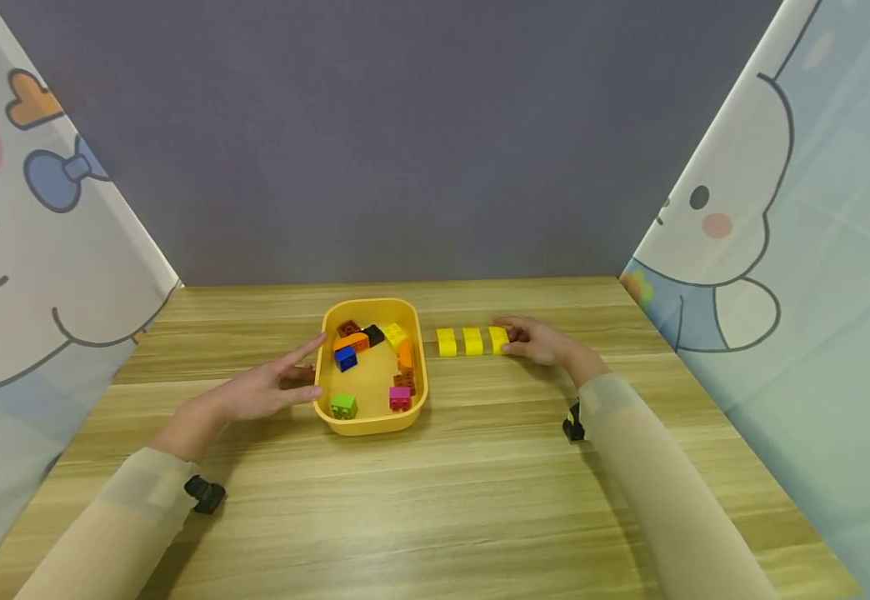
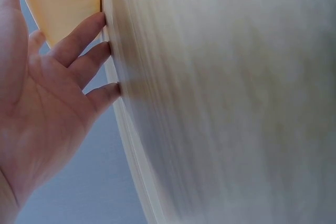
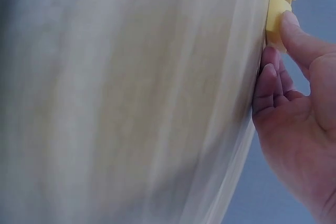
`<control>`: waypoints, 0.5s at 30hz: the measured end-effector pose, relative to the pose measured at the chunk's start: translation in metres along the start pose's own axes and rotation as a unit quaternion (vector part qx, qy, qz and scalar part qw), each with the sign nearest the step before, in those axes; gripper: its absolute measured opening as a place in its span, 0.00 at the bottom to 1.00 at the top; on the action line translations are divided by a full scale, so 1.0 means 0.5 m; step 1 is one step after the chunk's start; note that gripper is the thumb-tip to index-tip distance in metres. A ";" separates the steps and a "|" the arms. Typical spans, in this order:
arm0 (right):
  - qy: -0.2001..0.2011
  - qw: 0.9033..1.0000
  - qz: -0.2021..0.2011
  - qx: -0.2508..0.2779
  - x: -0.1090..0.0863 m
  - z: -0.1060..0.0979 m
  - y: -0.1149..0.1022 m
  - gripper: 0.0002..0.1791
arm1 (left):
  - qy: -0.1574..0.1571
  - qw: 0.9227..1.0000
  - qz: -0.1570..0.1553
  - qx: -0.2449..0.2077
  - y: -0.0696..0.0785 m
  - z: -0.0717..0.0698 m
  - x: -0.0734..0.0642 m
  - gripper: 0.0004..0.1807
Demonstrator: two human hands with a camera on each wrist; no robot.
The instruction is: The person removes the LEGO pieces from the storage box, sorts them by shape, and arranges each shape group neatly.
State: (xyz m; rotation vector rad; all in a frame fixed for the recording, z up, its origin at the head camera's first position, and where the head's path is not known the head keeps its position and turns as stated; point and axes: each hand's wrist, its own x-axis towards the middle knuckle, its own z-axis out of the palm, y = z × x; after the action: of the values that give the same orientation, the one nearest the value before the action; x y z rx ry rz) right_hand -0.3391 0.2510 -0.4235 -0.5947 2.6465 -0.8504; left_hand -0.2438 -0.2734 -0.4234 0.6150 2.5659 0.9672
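Three yellow toy bricks stand in a spaced row on the table: a left brick [image 1: 446, 342], a middle brick [image 1: 472, 341] and a right brick [image 1: 498, 339]. My right hand [image 1: 538, 342] pinches the right brick, thumb at its near side and a finger at the far side. In the right wrist view, the thumb presses against this yellow brick [image 3: 276, 20] close over the wood. My left hand [image 1: 258, 390] has its fingers spread, their tips right at the left wall of a yellow bin [image 1: 366, 427]. That hand [image 2: 50, 90] grips nothing in the left wrist view.
Inside the bin lie several loose bricks, among them a blue brick [image 1: 345, 358], a green brick [image 1: 343, 406], a magenta brick [image 1: 400, 397] and a black brick [image 1: 372, 335]. A grey panel [image 1: 405, 150] rises behind the wooden table [image 1: 435, 508]; printed cloths hang at both sides.
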 end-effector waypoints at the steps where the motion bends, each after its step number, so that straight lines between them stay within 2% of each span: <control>1: 0.001 1.000 0.003 0.010 -0.001 -0.001 0.001 0.37 | 0.000 1.000 0.000 0.000 0.001 0.000 0.000 0.51; 9: 0.033 0.998 0.002 0.048 -0.004 -0.006 0.007 0.36 | -0.001 1.000 -0.002 -0.001 0.001 0.001 0.002 0.51; 15: 0.095 0.993 -0.040 0.053 -0.003 -0.013 -0.021 0.32 | 0.000 1.000 -0.003 0.001 0.000 0.001 0.002 0.52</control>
State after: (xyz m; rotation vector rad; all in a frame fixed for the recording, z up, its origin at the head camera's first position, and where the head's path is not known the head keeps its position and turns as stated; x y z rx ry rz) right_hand -0.3372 0.2472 -0.4116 -0.6257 2.7389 -1.1155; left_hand -0.2446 -0.2728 -0.4240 0.6080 2.5676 0.9643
